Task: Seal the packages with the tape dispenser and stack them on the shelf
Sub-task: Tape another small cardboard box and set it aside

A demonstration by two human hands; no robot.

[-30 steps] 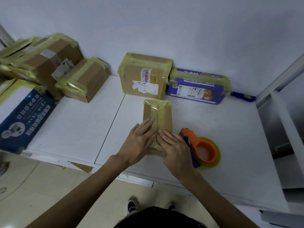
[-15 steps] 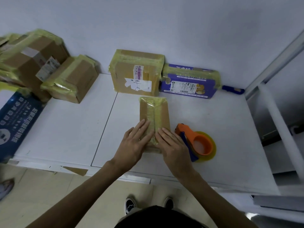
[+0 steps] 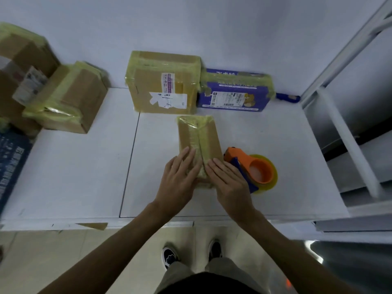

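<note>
- Little has been shifted since the earlier frames: both hands are kept flat on the near end of the small package, and only the viewpoint has been swung slightly to the right.
- Left hand is laid open, fingers extended over the yellow tape along the centre seam; nothing is grasped.
- Right hand is likewise spread flat on the package's right half, palm down, released.
- Tape dispenser has been left lying on the worktop, just beside the right hand and untouched.
- Tape is judged to be pressed down and smoothed, so sealing of this package looks nearly finished.
- Stacking remains to be done; already taped boxes stand against the wall behind.
</note>
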